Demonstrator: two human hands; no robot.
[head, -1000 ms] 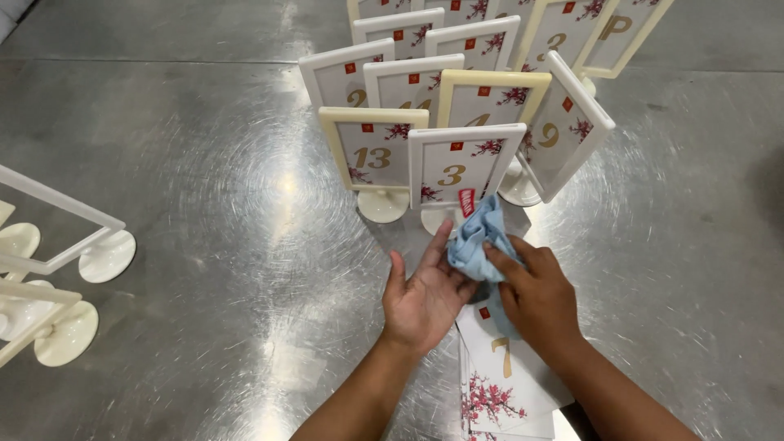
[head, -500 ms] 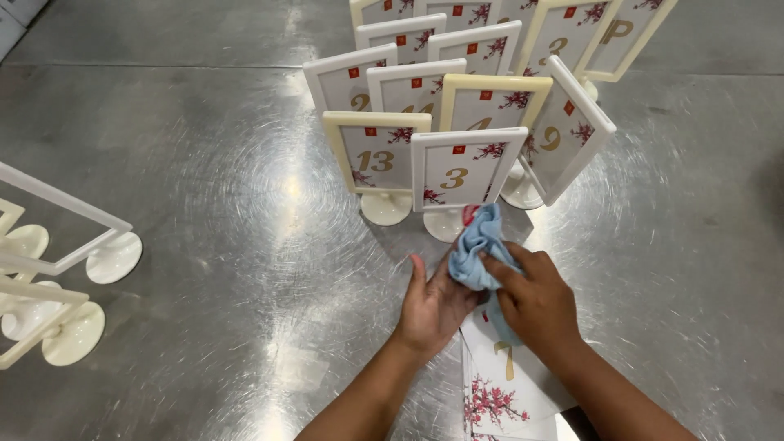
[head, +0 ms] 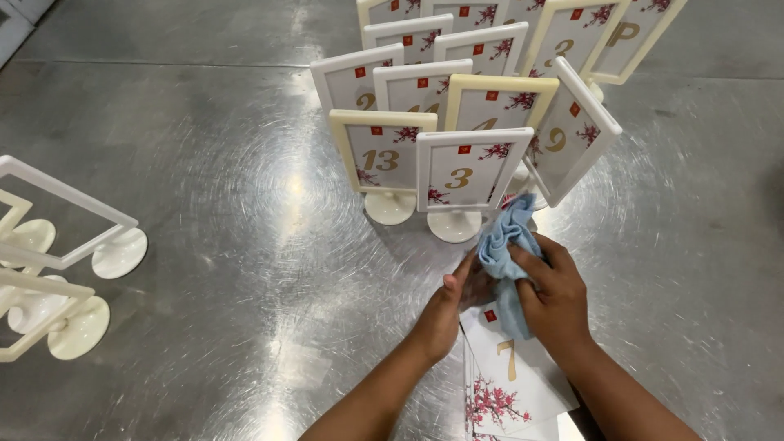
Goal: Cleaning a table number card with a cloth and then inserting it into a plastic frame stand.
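Two bare hands are working low in the head view, over a brushed metal table [head: 204,188]. Right hand [head: 555,298] is closing its fingers around a bunched light blue cloth [head: 505,253], gripping it firmly, with the cloth's loose end sticking up past the fingertips. Left hand [head: 453,302] is lying just beside it, palm turned toward the cloth, thumb and fingers partly curled and touching the cloth's left side; cannot tell whether it is pinching anything underneath.

Cloth is pressing down on the upper end of a clear flat sign holder [head: 510,380] lying on the table, holding a white card with a gold numeral, a small red square and a pink blossom sprig. Holder is reaching from under the hands toward the lower edge of view.

Beyond the hands, a cluster of upright table-number stands [head: 465,106] is standing close together on round bases, white and cream frames, each showing a gold numeral and blossom print. Nearest white-framed stand [head: 472,175] is sitting just above the cloth, almost touching it. One stand on the right [head: 572,131] is leaning at an angle.

Far left, several empty white frames [head: 57,245] are lying tipped over on their round bases, well apart from the hands
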